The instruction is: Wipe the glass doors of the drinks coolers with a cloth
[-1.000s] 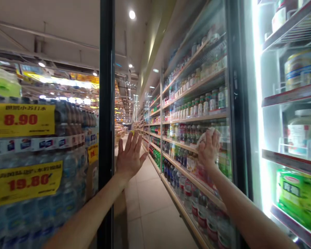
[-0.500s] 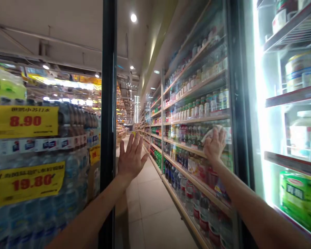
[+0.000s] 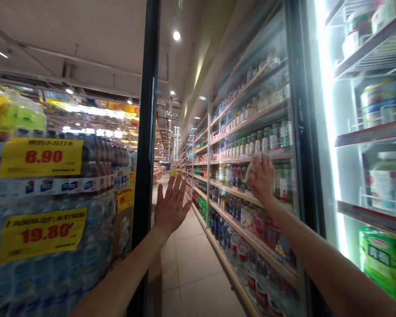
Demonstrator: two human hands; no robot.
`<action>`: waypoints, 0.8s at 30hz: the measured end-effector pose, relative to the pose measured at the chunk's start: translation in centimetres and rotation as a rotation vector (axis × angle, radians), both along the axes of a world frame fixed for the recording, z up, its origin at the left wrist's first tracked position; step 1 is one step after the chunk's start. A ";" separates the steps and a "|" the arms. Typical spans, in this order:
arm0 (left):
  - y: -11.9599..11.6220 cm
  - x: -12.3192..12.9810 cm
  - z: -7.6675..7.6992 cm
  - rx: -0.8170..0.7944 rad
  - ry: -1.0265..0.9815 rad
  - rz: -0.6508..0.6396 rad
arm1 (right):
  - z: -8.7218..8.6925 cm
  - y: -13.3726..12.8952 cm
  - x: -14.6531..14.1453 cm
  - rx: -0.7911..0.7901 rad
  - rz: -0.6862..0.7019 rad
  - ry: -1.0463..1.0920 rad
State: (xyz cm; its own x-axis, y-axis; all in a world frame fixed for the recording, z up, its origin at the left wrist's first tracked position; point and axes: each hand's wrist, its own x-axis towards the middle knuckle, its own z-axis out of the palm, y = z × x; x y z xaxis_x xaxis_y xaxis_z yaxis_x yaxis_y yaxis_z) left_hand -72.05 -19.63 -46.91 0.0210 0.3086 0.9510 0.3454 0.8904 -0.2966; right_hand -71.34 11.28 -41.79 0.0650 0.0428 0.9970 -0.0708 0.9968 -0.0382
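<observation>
My left hand (image 3: 171, 206) is spread flat against the glass of an open cooler door, close to the door's dark frame (image 3: 148, 110), and holds nothing. Farther right, my right hand (image 3: 263, 180) presses a pale cloth (image 3: 251, 171) to the same glass, its edge showing at the left of the fingers. The cloth is mostly covered by the hand and slightly blurred. Through the pane, rows of bottles show behind both hands.
Stacked bottle packs (image 3: 53, 273) with yellow price signs (image 3: 41, 157) stand at the left. Lit cooler shelves (image 3: 372, 132) with jars and a green pack (image 3: 383, 259) are at the right. A tiled aisle floor (image 3: 198, 268) runs ahead.
My right hand has moved left across the glass with the cloth. My left hand stays flat near the frame, and the whole view has shifted slightly.
</observation>
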 end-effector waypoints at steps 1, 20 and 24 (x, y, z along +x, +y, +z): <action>0.0 0.0 0.0 0.003 -0.002 0.000 | 0.4 1.1 -0.2 -0.122 -0.004 0.035; 1.0 0.4 -0.1 0.026 -0.018 -0.032 | -3.7 1.8 0.0 -0.094 0.014 0.048; 3.6 0.7 -1.0 -0.095 -0.032 -0.045 | -7.8 -0.8 0.4 0.168 0.052 -0.006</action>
State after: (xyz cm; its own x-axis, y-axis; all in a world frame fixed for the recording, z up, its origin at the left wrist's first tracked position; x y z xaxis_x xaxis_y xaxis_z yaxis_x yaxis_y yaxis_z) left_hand -71.31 -16.07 -47.86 0.0070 0.3968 0.9179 0.3954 0.8420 -0.3670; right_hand -70.98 10.48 -49.58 0.0606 -0.1209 0.9908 -0.1224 0.9842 0.1276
